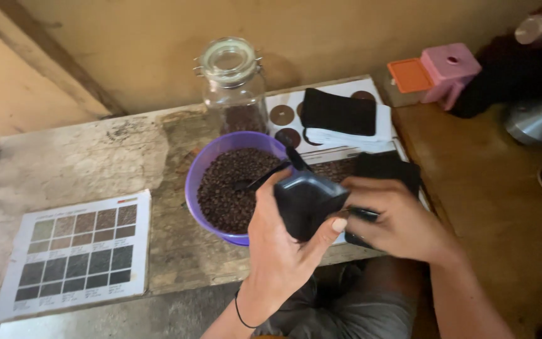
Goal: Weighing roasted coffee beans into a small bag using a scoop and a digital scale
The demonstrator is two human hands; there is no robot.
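- Right now we have the left hand wrapped around a small black pouch, thumb across its lower front and fingers behind, tilted over the near rim of the bowl.
- Our right hand is closed narrow on the pouch's right edge, pinching what seems to be its mouth or seal; we cannot tell whether the mouth is open yet.
- Judging by this, we are at the step of readying the pouch, with no beans going in yet.
- We think the next move calls for spreading the mouth wide and keeping it upright and steady, since the film looks limp and slick.
- A dark scoop lies in the bowl, its handle pointing toward the pouch; neither hand touches it.
- Just beyond the hands, the purple plastic bowl is round, smooth-walled and nearly full of dark roasted coffee beans, small, oval and matt.
- Behind the bowl stands a clear glass jar with a wire-clip lid, a low layer of beans inside.
- To the right of the jar, more flat black pouches lie on a white printed sheet with brown discs.
- Well to the left, a white card of brown and grey colour swatches lies flat on the rough, worn worktop.
- Far right, a pink and orange plastic object sits at the back of a smoother brown wooden table, beside part of a metal appliance.
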